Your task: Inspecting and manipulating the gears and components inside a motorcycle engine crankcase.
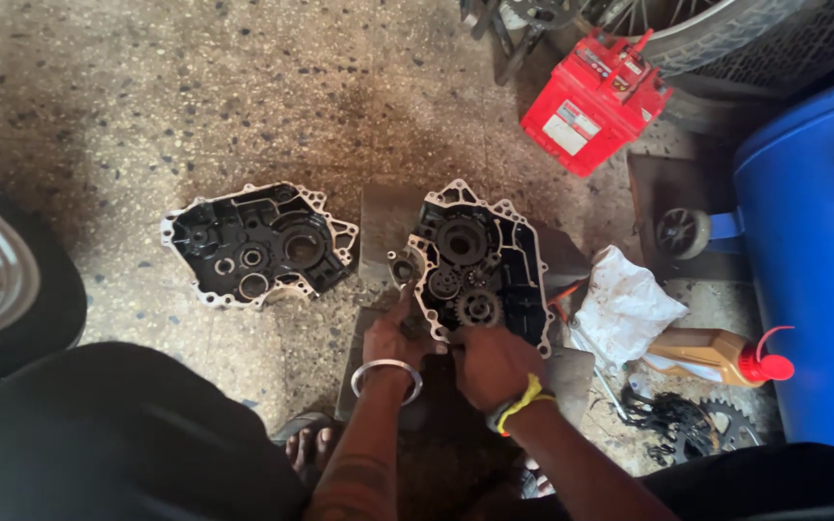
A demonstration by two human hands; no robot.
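Head view, looking straight down at a speckled, oil-stained concrete floor (127, 106). You are crouched over a black cast-metal engine case half with gears seated inside it (480, 265), which lies open side up on a dark flat slab (383, 227) just ahead of your bare foot (313, 446).

Your left hand (393, 338), with a silver bangle at the wrist, rests against the case's near-left rim, fingers curled around the edge and gripping it. Your right hand (492, 365), with a yellow band at the wrist, sits at the near edge beside the lowest small gear (478, 309); its fingers are clenched, but you cannot tell from here whether they pinch a part or only press on the casting.

The case looks heavy, rigid and probably oily, so it should slip easily. The thick outer rim and bolt lugs seem the safest places to hold; the gears may turn or lift out.

To the left, well apart, lies a second black case half, empty of gears (258, 246). To the right are a white crumpled rag (625, 307), an amber oil bottle with a red cap (721, 355) lying on its side, a chain and sprocket (692, 425), a red boxy battery (596, 101) and a blue plastic drum (813, 251).
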